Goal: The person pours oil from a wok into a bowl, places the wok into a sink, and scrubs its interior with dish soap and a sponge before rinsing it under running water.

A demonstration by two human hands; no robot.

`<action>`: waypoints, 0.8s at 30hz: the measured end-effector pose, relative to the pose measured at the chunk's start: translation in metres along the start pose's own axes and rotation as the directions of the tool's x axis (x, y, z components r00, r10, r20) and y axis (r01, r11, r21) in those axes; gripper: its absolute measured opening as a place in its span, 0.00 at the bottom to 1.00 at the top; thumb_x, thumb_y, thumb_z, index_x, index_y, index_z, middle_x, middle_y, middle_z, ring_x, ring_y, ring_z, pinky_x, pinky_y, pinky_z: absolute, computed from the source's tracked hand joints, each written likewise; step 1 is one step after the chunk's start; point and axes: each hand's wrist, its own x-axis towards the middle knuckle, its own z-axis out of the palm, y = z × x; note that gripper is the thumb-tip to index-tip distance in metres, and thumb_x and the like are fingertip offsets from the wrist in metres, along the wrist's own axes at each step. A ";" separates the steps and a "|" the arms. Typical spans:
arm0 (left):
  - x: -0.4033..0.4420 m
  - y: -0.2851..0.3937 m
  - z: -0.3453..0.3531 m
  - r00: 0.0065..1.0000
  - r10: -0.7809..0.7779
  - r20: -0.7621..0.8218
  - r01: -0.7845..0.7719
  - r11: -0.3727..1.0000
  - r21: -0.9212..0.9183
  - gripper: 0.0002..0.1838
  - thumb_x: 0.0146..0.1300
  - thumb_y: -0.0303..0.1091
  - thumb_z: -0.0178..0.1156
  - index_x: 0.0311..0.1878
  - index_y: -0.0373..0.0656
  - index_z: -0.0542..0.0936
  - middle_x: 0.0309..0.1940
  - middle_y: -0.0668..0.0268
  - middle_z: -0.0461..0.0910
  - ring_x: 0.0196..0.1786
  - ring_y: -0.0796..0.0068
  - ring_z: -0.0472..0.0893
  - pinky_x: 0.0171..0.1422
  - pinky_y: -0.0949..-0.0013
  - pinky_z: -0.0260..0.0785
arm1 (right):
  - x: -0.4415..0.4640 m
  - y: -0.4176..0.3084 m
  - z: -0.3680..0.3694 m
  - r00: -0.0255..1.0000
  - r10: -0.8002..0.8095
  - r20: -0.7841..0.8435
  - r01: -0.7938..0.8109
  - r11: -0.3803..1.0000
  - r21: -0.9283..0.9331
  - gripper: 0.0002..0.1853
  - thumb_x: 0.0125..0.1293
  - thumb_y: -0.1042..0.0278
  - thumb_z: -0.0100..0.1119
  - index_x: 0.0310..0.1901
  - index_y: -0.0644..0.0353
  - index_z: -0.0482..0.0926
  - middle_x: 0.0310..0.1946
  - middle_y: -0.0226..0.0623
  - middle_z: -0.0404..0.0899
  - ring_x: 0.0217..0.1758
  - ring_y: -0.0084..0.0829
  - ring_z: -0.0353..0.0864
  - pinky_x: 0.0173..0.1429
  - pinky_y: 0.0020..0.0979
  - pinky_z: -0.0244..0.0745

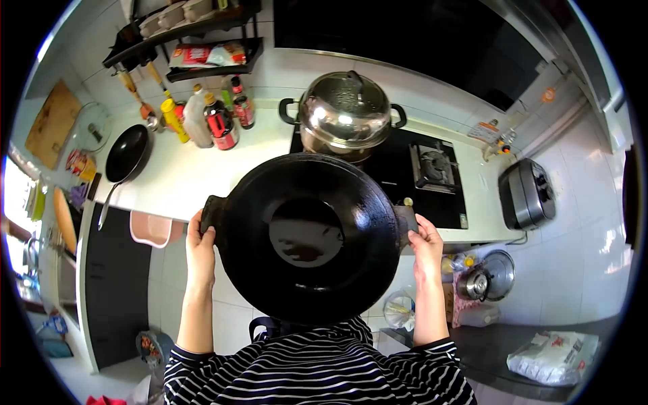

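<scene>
A large black wok (310, 290) is held up in front of the striped shirt, with dark liquid pooled in its bottom. My left hand (201, 236) is closed on its left handle and my right hand (424, 237) on its right handle. Behind the wok, a lidded steel pot (347, 111) stands on the left side of the black gas stove (391, 179). The stove's right burner (434, 165) has nothing on it. The wok hides part of the stove and counter edge.
On the white counter (169, 179) are a small frying pan (128, 154) and several bottles (219, 121). A grey appliance (526, 194) stands at the right. A pink basin (152, 228) is below the counter edge. A dark surface holds a plastic package (553, 358) at lower right.
</scene>
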 end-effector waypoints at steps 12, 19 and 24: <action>0.033 -0.006 -0.121 0.974 0.052 -0.221 -0.025 0.992 0.125 0.16 0.66 0.23 0.48 0.56 0.34 0.73 0.46 0.63 0.79 0.49 0.74 0.76 0.57 0.74 0.66 | -0.027 0.019 0.106 0.944 0.041 0.327 -0.059 0.997 0.045 0.24 0.61 0.84 0.53 0.60 0.67 0.67 0.45 0.34 0.77 0.44 0.19 0.73 0.49 0.20 0.67; 0.075 0.023 -0.176 0.981 0.050 -0.187 -0.017 0.985 0.171 0.16 0.68 0.24 0.46 0.58 0.32 0.72 0.49 0.60 0.78 0.49 0.73 0.78 0.58 0.73 0.68 | -0.064 0.042 0.168 0.933 0.119 0.341 -0.145 0.988 0.053 0.24 0.61 0.85 0.52 0.60 0.66 0.68 0.41 0.30 0.76 0.43 0.18 0.73 0.49 0.20 0.69; 0.115 0.032 -0.215 0.983 0.085 -0.163 -0.047 0.974 0.221 0.17 0.68 0.24 0.46 0.59 0.32 0.71 0.51 0.60 0.78 0.51 0.72 0.78 0.60 0.72 0.67 | -0.092 0.081 0.221 0.950 0.186 0.251 -0.202 0.979 0.040 0.26 0.58 0.85 0.52 0.61 0.62 0.70 0.30 0.25 0.74 0.32 0.16 0.69 0.40 0.19 0.65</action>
